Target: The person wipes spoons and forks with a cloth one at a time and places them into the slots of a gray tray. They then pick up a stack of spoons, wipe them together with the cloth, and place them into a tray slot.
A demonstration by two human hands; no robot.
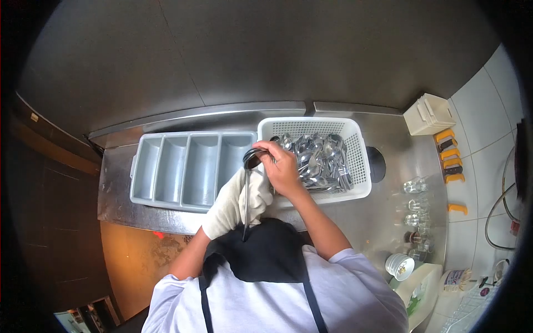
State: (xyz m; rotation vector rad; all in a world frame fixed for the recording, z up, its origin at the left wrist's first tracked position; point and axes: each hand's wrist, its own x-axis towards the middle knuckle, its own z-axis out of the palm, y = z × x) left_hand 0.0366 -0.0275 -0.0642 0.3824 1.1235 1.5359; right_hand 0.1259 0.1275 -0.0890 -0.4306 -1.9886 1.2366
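Note:
My right hand (284,167) grips the bowl end of a long-handled dark metal ladle (246,200), at the left edge of a white perforated basket (360,161). The basket is full of several spoons and forks (322,161). My left hand (236,202) is covered by a white cloth (227,213) and wraps around the ladle's handle, which points down toward my body. Left of the basket lies a grey cutlery tray (145,166) with four long compartments that look empty.
Everything sits on a stainless steel counter (388,211) against a metal wall. Small glasses (416,205) and a white cup (400,265) stand at the right. A cream box (428,114) and orange-handled tools (451,152) lie near the tiled wall.

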